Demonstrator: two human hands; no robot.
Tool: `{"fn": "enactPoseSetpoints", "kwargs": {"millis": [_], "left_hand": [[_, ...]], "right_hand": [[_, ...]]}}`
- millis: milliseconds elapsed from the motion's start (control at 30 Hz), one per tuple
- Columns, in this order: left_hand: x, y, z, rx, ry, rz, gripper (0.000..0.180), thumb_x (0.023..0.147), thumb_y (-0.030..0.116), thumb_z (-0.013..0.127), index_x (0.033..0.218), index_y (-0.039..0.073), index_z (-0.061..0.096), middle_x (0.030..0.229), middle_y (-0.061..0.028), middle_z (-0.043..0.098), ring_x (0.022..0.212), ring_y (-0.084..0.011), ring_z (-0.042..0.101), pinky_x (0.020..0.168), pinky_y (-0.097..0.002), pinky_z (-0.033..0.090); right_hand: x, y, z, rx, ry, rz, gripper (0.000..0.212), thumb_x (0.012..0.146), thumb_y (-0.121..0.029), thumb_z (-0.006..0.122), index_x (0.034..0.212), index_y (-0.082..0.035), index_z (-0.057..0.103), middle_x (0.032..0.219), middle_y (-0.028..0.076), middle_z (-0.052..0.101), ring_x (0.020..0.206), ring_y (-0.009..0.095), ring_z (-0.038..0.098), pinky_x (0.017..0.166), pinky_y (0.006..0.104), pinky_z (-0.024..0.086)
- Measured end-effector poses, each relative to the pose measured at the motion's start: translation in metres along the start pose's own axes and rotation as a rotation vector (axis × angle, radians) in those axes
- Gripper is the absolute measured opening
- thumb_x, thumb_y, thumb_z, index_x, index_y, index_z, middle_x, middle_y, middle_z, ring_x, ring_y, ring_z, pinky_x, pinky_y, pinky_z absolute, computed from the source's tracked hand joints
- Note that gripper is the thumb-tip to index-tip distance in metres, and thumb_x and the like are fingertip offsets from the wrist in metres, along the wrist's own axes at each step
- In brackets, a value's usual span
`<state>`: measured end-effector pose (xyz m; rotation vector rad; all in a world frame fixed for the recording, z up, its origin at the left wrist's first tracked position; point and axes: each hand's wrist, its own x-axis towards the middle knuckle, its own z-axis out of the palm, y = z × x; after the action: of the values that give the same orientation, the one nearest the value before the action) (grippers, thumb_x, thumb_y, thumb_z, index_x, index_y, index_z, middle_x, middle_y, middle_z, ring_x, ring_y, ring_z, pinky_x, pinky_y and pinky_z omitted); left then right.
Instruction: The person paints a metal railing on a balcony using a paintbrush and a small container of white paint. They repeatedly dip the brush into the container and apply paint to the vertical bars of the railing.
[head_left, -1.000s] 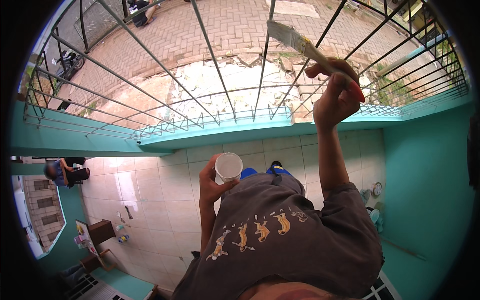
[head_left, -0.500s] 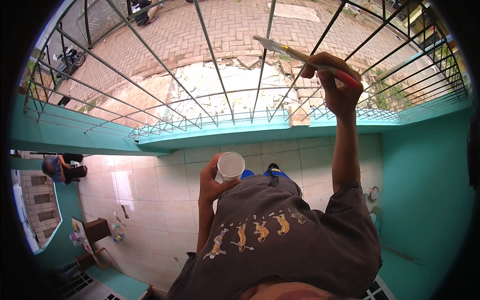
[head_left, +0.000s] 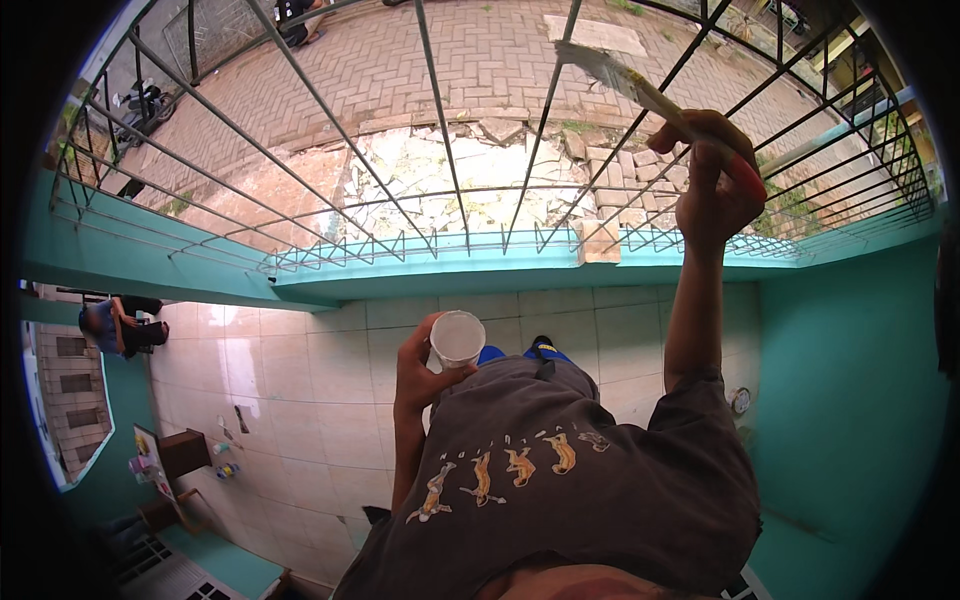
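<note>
My right hand is raised at the upper right, its fingers closed round the handle of a paintbrush. The handle is pale, with a red end. Its bristles, smeared by motion, line up with an upright dark bar of the metal grille; I cannot tell whether they touch it. Lower down, in front of my shirt, my left hand is wrapped round a small white cup. The cup's top faces up and looks whitish inside.
A turquoise ledge runs below the grille, with a brick-like block on it. Broken paving lies outside. A person sits at the far left. Scraper-like tools lie on the tiled floor. A round clock-like object is at right.
My right hand has moved up and right with the paintbrush, whose bristles shift from lower left toward the upright bar. The cup in my left hand sits nearly where it was.
</note>
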<state>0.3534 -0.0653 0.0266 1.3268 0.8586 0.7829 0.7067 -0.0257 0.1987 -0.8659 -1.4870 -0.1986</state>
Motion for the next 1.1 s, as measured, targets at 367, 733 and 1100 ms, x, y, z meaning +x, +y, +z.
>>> {"fn": "enactPoseSetpoints", "kwargs": {"millis": [367,733,1100], "left_hand": [[0.001,-0.005,-0.003,0.005,-0.014,0.007,0.070,0.062,0.012,0.090,0.124,0.005,0.058,0.114,-0.0063,0.066,0.109,-0.0176,0.061,0.096,-0.0346,0.046],[0.004,-0.004,-0.002,0.012,-0.025,0.003,0.069,0.062,0.011,0.089,0.123,0.004,0.059,0.114,-0.0063,0.065,0.109,-0.0181,0.061,0.097,-0.0350,0.046],[0.004,-0.002,0.000,0.010,-0.014,-0.002,0.066,0.062,0.009,0.087,0.122,0.003,0.059,0.111,-0.0063,0.067,0.105,-0.0177,0.063,0.095,-0.0347,0.048]], "right_hand": [[0.003,0.005,0.000,0.019,0.043,0.007,0.023,0.098,-0.012,0.052,0.106,0.007,0.061,0.084,0.017,0.068,0.067,0.022,0.066,0.065,0.0340,0.054],[-0.078,0.002,0.058,-0.213,-0.140,-0.266,0.047,0.071,-0.006,0.080,0.114,0.000,0.062,0.089,0.012,0.066,0.080,0.028,0.066,0.065,0.0370,0.055],[-0.088,-0.004,0.049,-0.021,-0.116,0.064,0.033,0.077,0.004,0.074,0.108,0.001,0.063,0.086,0.014,0.070,0.076,0.026,0.069,0.064,0.0328,0.055]]}}
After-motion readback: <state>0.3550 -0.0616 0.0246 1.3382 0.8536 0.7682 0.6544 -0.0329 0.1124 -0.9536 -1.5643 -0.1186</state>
